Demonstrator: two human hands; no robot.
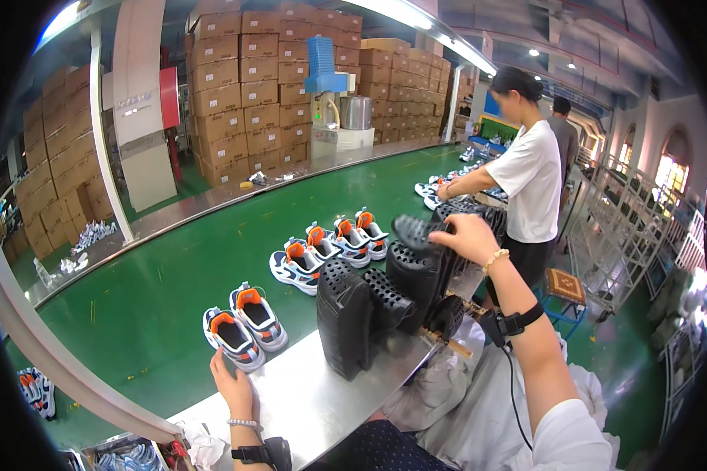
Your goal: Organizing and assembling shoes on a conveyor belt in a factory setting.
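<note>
My left hand [234, 388] lies by the near sneaker [233, 339], fingers stretched out and touching its heel end. That sneaker is white, navy and grey with an orange lining, and its mate [258, 317] stands close on its right. My right hand [473, 238] is raised and closed on a black perforated shoe insert [415, 232], smeared by motion. Below it, upright stacks of similar black perforated inserts stand on the metal table: a tall stack [342, 318], a leaning piece [388, 297] and another stack [411, 276].
Several matching sneakers [294, 267] stand farther along the green conveyor belt [165, 314]. The metal table [291, 392] lies before me. A co-worker [526, 173] handles shoes at the right. Stacked cartons [243, 94] and a blue-and-white machine [322, 86] stand beyond the belt.
</note>
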